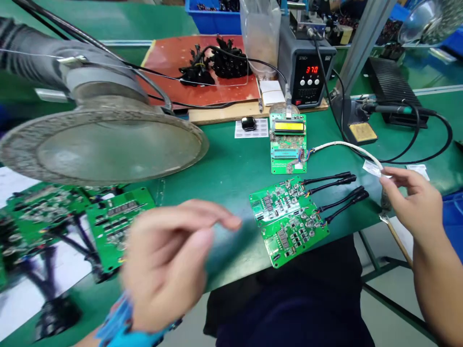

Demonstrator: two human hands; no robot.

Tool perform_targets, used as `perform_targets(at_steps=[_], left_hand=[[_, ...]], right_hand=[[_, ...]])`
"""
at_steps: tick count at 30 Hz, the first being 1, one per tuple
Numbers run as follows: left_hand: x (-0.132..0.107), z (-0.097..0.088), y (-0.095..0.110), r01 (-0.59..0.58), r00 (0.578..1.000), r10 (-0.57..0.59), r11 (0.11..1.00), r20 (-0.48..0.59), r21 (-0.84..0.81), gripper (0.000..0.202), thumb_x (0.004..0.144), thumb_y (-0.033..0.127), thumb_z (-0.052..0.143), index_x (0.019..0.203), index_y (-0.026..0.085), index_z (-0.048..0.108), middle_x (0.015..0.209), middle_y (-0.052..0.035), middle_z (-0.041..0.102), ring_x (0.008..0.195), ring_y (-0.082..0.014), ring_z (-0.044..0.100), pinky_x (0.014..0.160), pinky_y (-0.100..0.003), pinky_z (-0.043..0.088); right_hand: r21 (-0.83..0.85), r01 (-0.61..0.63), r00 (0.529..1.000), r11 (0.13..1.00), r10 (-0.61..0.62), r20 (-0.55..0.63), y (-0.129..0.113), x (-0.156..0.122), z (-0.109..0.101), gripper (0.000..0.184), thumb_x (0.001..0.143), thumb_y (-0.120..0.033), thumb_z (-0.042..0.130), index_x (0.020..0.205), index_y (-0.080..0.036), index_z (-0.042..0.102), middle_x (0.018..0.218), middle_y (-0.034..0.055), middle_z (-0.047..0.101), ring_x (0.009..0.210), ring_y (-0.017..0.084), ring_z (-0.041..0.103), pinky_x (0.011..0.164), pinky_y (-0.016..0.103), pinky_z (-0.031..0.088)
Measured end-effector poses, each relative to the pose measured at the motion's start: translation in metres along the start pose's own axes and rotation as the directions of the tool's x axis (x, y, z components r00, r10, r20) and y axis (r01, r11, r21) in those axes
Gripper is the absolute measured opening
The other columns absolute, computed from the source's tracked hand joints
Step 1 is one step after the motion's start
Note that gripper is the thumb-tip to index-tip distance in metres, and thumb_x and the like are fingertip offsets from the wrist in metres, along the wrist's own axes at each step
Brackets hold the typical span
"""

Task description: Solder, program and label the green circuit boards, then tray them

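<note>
My left hand [170, 260] hovers over the green mat's front edge, blurred by motion, fingers loosely spread and nothing visible in them; a blue wrist strap [119, 325] sits on its wrist. To its right lie two joined green circuit boards [289, 219] with black cable tails [336, 185] pointing right. My right hand [412, 202] is at the table's right edge, fingertips pinched on the white tag [372, 167] of a white cable [340, 144]. That cable runs to a small green tester board with a yellow display [288, 142].
A grey fume hood [104, 140] hangs low over the left side. Several more green boards [119, 221] lie under it on white paper. Behind stand a soldering station reading 370 [307, 72], an iron holder [361, 131], and a red mat with black parts [217, 62].
</note>
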State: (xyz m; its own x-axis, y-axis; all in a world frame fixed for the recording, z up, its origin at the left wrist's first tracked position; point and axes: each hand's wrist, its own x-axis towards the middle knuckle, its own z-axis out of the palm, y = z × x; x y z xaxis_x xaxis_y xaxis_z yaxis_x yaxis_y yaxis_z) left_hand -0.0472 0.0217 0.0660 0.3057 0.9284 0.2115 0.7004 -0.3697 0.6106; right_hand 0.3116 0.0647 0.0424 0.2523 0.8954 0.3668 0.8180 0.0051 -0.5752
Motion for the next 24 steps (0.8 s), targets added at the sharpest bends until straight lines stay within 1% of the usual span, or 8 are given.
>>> perform_targets(at_steps=[2,5,6,8,10,12,17,24], left_hand=[[0.017,0.008,-0.01,0.005,0.999,-0.005,1.0,0.038,0.006,0.027,0.093,0.035,0.036,0.103,0.025,0.058,0.096,-0.0032,0.067,0.088,-0.019,0.062,0.077,-0.039,0.053],[0.03,0.023,-0.022,-0.079,0.983,0.07,0.996,0.172,0.042,0.024,0.09,0.035,0.046,0.104,0.021,0.058,0.104,-0.0041,0.065,0.094,-0.0182,0.061,0.083,-0.035,0.052],[0.032,0.026,-0.025,-0.102,0.976,0.091,0.994,0.196,0.045,0.025,0.09,0.035,0.046,0.106,0.02,0.058,0.105,-0.0046,0.065,0.096,-0.018,0.06,0.085,-0.035,0.051],[0.036,0.03,-0.029,-0.13,0.971,0.118,0.99,0.207,0.045,0.025,0.091,0.034,0.045,0.106,0.02,0.059,0.104,-0.0049,0.065,0.097,-0.0178,0.06,0.086,-0.035,0.051],[0.041,0.031,-0.03,-0.154,0.966,0.142,0.987,0.214,0.042,0.025,0.091,0.034,0.044,0.104,0.019,0.061,0.102,-0.0052,0.066,0.096,-0.0177,0.061,0.085,-0.035,0.051],[0.048,0.033,-0.03,-0.176,0.96,0.163,0.984,0.226,0.036,0.026,0.092,0.032,0.042,0.102,0.018,0.062,0.099,-0.0055,0.067,0.094,-0.0173,0.061,0.083,-0.035,0.052],[0.063,0.037,-0.033,-0.213,0.948,0.201,0.977,0.247,0.024,0.027,0.092,0.031,0.041,0.099,0.018,0.063,0.096,-0.0058,0.068,0.09,-0.0173,0.062,0.08,-0.034,0.053],[0.07,0.038,-0.044,-0.283,0.936,0.278,0.959,0.214,-0.01,0.026,0.091,0.033,0.042,0.097,0.021,0.065,0.091,-0.0044,0.068,0.084,-0.017,0.064,0.073,-0.031,0.055]], right_hand=[[0.274,-0.162,0.983,0.948,0.13,0.132,-0.004,0.004,0.004,0.031,0.075,-0.037,0.063,0.103,-0.022,0.063,0.088,0.0052,0.068,0.071,0.017,0.06,0.071,0.035,0.049],[0.586,-0.4,0.911,0.705,0.235,0.339,-0.001,0.024,0.009,0.044,0.073,-0.033,0.066,0.114,-0.022,0.053,0.085,0.0044,0.069,0.061,0.013,0.058,0.06,0.03,0.048],[0.642,-0.453,0.889,0.619,0.253,0.383,0.001,0.034,0.012,0.045,0.073,-0.031,0.066,0.115,-0.022,0.051,0.083,0.0044,0.07,0.058,0.012,0.057,0.057,0.029,0.047],[0.704,-0.519,0.855,0.485,0.285,0.434,0.006,0.055,0.018,0.037,0.072,-0.027,0.065,0.106,-0.022,0.05,0.081,0.0056,0.069,0.057,0.013,0.057,0.053,0.028,0.046],[0.737,-0.527,0.848,0.423,0.322,0.422,0.011,0.076,0.026,0.026,0.071,-0.022,0.063,0.092,-0.023,0.048,0.078,0.0054,0.068,0.06,0.013,0.059,0.053,0.026,0.046],[0.758,-0.504,0.855,0.413,0.361,0.372,0.015,0.097,0.035,0.026,0.07,-0.016,0.061,0.088,-0.024,0.044,0.073,0.0022,0.066,0.062,0.012,0.06,0.054,0.024,0.045],[0.77,-0.419,0.887,0.481,0.399,0.234,0.015,0.135,0.061,0.044,0.067,-0.01,0.063,0.101,-0.026,0.04,0.068,-0.0055,0.062,0.051,0.006,0.053,0.048,0.018,0.041],[0.734,-0.309,0.914,0.605,0.402,0.054,0.01,0.159,0.089,0.031,0.071,-0.025,0.061,0.098,-0.02,0.045,0.06,-0.0076,0.056,0.036,0.004,0.042,0.032,0.014,0.03]])
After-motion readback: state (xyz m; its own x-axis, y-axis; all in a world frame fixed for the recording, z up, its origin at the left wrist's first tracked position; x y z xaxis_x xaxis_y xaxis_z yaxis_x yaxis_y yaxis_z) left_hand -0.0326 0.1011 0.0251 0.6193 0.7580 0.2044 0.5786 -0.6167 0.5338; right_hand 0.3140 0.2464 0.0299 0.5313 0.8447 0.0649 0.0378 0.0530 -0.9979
